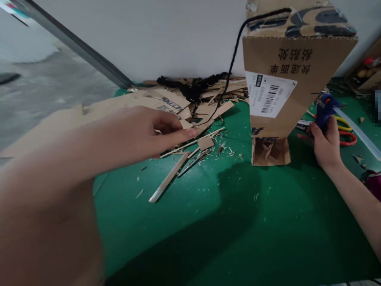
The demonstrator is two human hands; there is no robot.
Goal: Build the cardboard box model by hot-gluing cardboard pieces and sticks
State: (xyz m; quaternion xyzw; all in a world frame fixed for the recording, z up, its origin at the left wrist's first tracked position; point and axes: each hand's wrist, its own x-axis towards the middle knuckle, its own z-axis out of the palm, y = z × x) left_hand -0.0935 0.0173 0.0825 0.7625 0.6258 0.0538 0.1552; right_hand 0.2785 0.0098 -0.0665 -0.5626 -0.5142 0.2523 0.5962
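My left hand is closed in a pinch at the lower end of a black yarn strand. The strand runs up over the top of a tall cardboard box that stands on the green tabletop. The box has a white shipping label and a small open cardboard part at its base. On the other side of the box, my right hand is wrapped round a blue glue gun, from which a long translucent glue stick sticks out.
Cardboard scraps and a tangle of black yarn lie along the wall. Thin sticks and shavings are scattered in front. Scissors with red and yellow handles lie beside my right hand. A box of small items stands at the far right.
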